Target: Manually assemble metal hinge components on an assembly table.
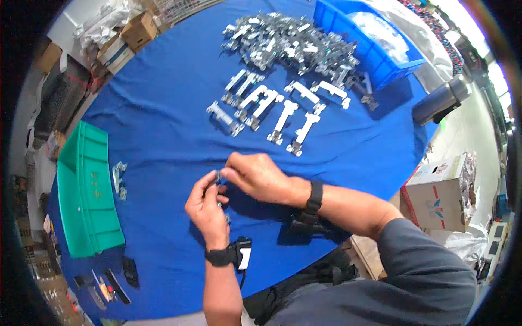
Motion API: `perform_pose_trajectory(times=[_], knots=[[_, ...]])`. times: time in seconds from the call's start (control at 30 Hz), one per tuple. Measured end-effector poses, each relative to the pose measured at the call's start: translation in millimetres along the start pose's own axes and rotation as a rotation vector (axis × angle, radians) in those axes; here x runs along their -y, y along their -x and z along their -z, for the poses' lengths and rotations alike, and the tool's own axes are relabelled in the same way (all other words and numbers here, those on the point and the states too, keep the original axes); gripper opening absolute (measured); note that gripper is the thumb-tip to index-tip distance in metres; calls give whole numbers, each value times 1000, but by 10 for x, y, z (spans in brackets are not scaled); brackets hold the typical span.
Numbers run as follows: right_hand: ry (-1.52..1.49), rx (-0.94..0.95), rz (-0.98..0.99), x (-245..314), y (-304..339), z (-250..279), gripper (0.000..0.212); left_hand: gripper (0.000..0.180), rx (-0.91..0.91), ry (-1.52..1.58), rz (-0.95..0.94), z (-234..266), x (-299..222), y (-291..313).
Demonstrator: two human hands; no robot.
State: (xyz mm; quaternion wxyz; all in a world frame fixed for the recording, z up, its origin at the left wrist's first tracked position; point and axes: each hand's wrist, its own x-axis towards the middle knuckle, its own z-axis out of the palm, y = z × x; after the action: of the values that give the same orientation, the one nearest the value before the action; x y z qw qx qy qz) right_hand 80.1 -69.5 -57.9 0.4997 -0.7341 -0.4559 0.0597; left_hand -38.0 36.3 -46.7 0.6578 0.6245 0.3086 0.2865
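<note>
My left hand (207, 211) is closed around a small metal bracket (218, 177), mostly hidden by the fingers. Bent over its upper end, my right hand (260, 177) pinches there with thumb and forefinger; whether it grips the bracket itself or a tiny piece on it is too small to make out. Beyond the hands, several white-and-silver brackets (281, 123) lie spread out on the blue cloth (163, 136). A single bracket (119, 180) rests at the left, beside a green bin (89, 190).
A large heap of metal brackets (288, 43) covers the far side, next to a blue crate (375, 43) with clear plastic inside. A dark flask (441, 100) stands at the right edge. Small hand tools (106, 288) lie near left. A cardboard box (437, 190) sits beyond the table's right edge.
</note>
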Motion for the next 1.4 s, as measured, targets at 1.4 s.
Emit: perform_pose_trajectory(times=[1.4], knots=[[84,-6,100,-71,-32,-20,27,25,9,-70,-77,-33,-12,-37]])
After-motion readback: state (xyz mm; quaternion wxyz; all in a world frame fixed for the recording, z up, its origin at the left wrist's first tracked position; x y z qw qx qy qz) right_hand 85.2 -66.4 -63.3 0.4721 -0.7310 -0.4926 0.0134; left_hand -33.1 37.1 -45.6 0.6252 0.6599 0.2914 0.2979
